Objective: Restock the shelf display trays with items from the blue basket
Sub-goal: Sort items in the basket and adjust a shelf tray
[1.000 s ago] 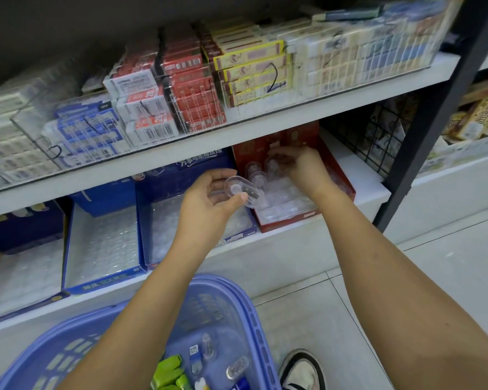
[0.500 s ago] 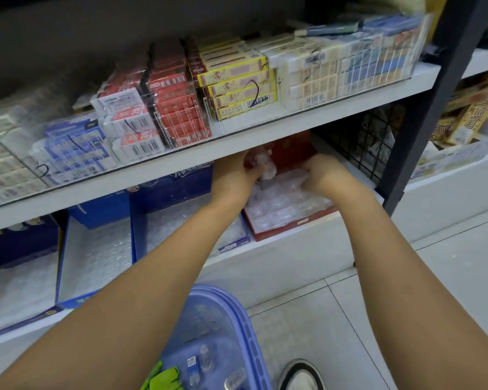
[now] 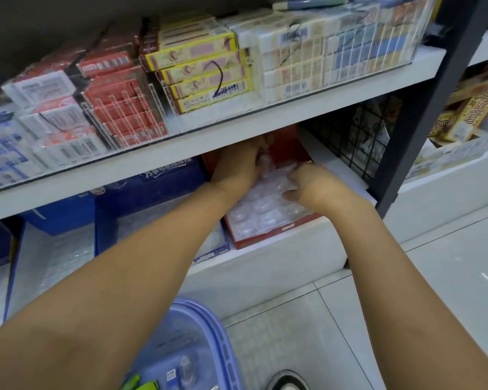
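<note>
Fingers [image 3: 254, 149] of the left hand [image 3: 235, 170] curled, seemingly round a clear case [image 3: 265, 163] at the back of the red tray [image 3: 288, 144], half tucked under the upper shelf [image 3: 237, 133]. Right hand [image 3: 319, 190] at the tray's right edge, fingers bent down onto the seated cases [image 3: 261, 211]; cannot tell whether pinching one or only pressing.

Looks light, stiff and slick: small clear plastic, likely to skid out of a loose hold and to crack or spring open under a hard squeeze. Wants a pinch across the narrow sides, thumb against fingertip, rather than pressure on the flat faces. Long axis and heading of the held case: too blurred to say. Seated cases flat, packed in rows from the tray's front edge to its back, along the tray's own long axis, pointing into the shelf.

Outward from there: tray at the right end of the lower shelf [image 3: 279, 263], just beside a black wire grid [image 3: 350, 144]; blue trays [image 3: 152, 187] to its left along the same shelf. Boxes [image 3: 203, 71] stacked in rows on the upper shelf. Below the arms, blue basket [image 3: 223, 342] near the lower shelf's front edge, a few items [image 3: 185, 367] showing inside, well apart from the tray. Shoe [image 3: 286, 381] just beside the basket's right rim.
</note>
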The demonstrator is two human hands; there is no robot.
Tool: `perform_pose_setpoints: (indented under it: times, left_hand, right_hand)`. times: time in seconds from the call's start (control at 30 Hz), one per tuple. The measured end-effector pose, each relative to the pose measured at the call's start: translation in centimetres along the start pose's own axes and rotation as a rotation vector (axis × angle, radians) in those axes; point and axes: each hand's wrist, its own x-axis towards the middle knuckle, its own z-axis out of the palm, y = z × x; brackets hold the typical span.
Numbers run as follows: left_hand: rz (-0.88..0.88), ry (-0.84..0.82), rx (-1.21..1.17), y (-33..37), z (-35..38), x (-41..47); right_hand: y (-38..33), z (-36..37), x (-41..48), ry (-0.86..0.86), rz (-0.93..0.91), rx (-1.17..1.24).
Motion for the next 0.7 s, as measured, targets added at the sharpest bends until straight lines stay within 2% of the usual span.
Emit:
perform_pose_setpoints:
  times: [0.13,0.27,0.43,0.5,0.6,0.63,0.7]
  left_hand:
    - [0.043,-0.019,0.126,0.6,-0.3,0.6]
    - [0.065,-0.064,0.108,1.0,-0.1,0.6]
    - [-0.002,-0.091,0.126,0.7,-0.1,0.8]
    - [-0.027,-0.142,0.126,0.8,-0.5,0.8]
    - [0.07,-0.198,0.192,1.0,-2.3,-1.0]
    - [0.099,-0.174,0.205,1.0,-3.0,-2.2]
    - [0.092,-0.011,0.151,0.7,-4.4,-5.7]
  right_hand:
    - [-0.2,0.0,-0.2,0.023,-0.018,0.018]
    - [0.1,0.0,-0.5,0.055,-0.024,0.052]
    - [0.2,0.2,-0.4,0.067,-0.023,0.081]
    - [-0.1,0.0,-0.7,0.126,-0.018,0.134]
    - [-0.8,-0.9,-2.0,0.299,-0.062,0.213]
    - [-1.3,-1.5,-2.7,0.341,-0.083,0.262]
    - [-2.7,-2.7,-4.4,0.328,-0.128,0.311]
